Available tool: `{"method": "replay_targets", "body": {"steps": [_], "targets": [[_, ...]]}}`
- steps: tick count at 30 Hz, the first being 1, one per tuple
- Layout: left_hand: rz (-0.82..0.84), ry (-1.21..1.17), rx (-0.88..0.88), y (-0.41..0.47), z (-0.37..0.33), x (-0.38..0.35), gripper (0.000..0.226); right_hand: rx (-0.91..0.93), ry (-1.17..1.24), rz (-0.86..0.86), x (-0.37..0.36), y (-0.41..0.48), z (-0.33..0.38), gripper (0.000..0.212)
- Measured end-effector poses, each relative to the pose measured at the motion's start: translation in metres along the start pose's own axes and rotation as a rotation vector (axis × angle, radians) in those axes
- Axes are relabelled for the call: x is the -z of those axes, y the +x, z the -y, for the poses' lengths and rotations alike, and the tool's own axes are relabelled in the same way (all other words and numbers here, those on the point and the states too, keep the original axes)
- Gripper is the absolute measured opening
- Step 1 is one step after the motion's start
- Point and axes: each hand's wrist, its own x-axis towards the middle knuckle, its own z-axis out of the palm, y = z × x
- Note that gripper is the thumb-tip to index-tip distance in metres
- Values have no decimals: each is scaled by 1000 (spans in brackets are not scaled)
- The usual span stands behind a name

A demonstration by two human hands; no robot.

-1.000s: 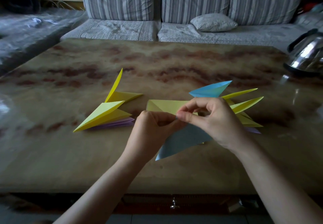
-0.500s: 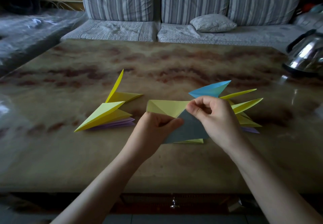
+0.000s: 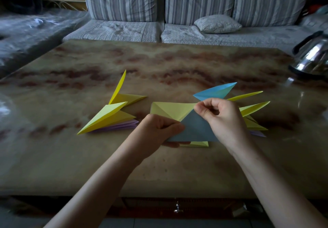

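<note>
One blue paper triangle (image 3: 195, 128), folded, sits mid-table toward the near edge and overlaps one creased yellow sheet (image 3: 170, 110). The left hand (image 3: 158, 130), fingers curled, pinches its lower left corner. The right hand (image 3: 221, 119), fingers curled, pinches its top point. Left pile: two folded yellow pieces (image 3: 108, 117), the far one with a flap standing up and the near one lying on one purple paper stack (image 3: 122, 126). Right pile, partly behind the right hand: one folded light-blue piece (image 3: 214, 91), at least three yellow points (image 3: 255, 107) and one purple scrap (image 3: 258, 133). One steel kettle (image 3: 312, 57) stands at the far right of the marble-look table (image 3: 159, 165); its contents cannot be seen. One pillow (image 3: 217, 23) lies on the striped sofa (image 3: 120, 2) beyond.
</note>
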Motion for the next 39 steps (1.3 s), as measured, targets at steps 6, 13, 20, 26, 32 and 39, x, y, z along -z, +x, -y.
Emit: {"method": "replay_targets", "body": {"steps": [6,13,20,26,32,39], "targets": [[86,-40,40,-6,-2,7,19,0,3,-63,7,6,-4,19],[137,-17,45,-6,-3,11,24,-9,2,-57,6,3,-7,20],[176,1,52,-6,-6,17,25,-26,18,-54,1,2,-5,20],[170,47,80,-8,0,26,24,-40,19,-140,9,9,-10,13],[-56,5,14,-6,0,36,21,-37,42,-102,12,7,-9,20],[-214,97,-132,-1,5,23,28,-22,140,11,-9,-6,1,15]]}}
